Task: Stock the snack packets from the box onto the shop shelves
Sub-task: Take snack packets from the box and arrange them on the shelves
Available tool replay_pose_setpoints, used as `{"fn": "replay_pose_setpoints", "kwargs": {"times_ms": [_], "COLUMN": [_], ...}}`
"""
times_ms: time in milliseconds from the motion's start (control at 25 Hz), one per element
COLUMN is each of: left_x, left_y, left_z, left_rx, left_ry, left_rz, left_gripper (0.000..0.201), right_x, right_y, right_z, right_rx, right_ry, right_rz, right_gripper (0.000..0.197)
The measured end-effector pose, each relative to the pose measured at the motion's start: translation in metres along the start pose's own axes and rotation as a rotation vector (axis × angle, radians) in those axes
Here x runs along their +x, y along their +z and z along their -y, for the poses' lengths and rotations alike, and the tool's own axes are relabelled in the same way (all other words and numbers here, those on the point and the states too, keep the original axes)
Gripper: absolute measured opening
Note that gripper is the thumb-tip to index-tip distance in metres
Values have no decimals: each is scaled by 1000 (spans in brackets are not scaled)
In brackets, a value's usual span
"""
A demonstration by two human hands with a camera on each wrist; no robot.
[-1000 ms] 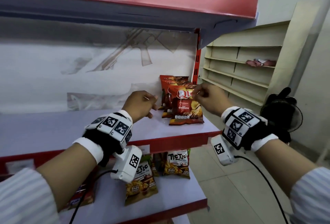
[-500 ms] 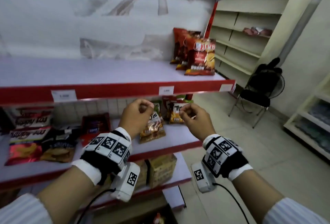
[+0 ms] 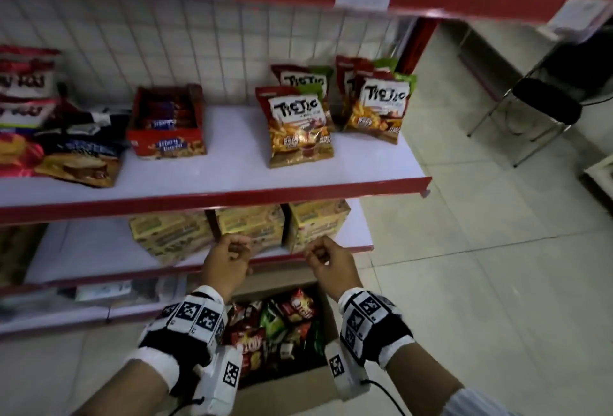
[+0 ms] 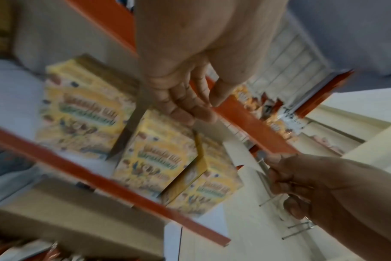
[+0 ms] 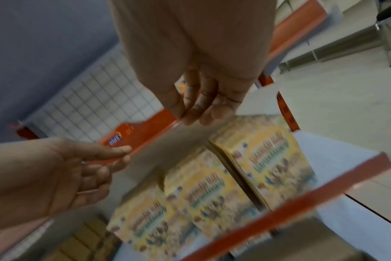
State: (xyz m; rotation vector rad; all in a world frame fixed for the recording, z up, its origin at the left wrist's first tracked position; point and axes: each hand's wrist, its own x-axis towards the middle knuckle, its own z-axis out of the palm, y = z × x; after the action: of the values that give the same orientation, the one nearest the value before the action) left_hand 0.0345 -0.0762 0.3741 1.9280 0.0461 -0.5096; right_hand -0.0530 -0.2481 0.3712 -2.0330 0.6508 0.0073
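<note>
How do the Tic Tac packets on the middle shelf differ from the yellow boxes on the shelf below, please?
The Tic Tac packets are soft, crinkled bags with white labels; the yellow boxes are rigid cartons. The packets stand leaning in overlapping rows, one behind another; the boxes sit side by side. Both occupy the right end of their shelves.

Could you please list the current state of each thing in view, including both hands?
Left hand: empty, fingers loosely curled, above the box.
Right hand: empty, fingers loosely curled.
Cardboard box: open on the floor, holding mixed snack packets.
Tic Tac packets: upright on the middle shelf.
Red display carton: open-topped, holding bars.
Yellow cartons: closed, side by side on the lower shelf.
</note>
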Motion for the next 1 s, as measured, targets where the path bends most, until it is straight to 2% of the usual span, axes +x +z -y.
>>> {"fn": "replay_pose_setpoints", "kwargs": {"times_ms": [160, 360, 480, 560, 600, 720, 800, 880, 1000], "left_x": [10, 40, 64, 81, 88, 103, 108, 107, 100], "left_y": [13, 24, 43, 59, 66, 85, 91, 92, 87], "left_z": [82, 185, 253, 293, 310, 350, 370, 383, 392], "left_rx": [44, 68, 114, 163, 187, 216, 245, 238, 232], "left_ry": [-94, -187, -240, -248, -242, -204, -190, -190, -193], "left_rz": [-24, -43, -9, 16, 33, 78, 91, 97, 118], "left_gripper": [17, 17, 18, 20, 19, 12, 10, 10, 14], "right_x": [13, 32, 42, 44, 44, 46, 46, 43, 33], "right_y": [47, 112, 162, 192, 207, 237, 252, 262, 267], "right_z": [-75, -168, -237, -281, -300, -347, -368, -382, -383], "right_rx": [-128, -259, -292, -395, -448, -489, -529, -544, -478], "right_ry": [120, 220, 324, 358, 369, 451, 508, 481, 368], "right_rz": [116, 184, 264, 346, 400, 546, 623, 595, 392], "right_gripper": [4, 9, 26, 33, 41, 85, 98, 93, 73]}}
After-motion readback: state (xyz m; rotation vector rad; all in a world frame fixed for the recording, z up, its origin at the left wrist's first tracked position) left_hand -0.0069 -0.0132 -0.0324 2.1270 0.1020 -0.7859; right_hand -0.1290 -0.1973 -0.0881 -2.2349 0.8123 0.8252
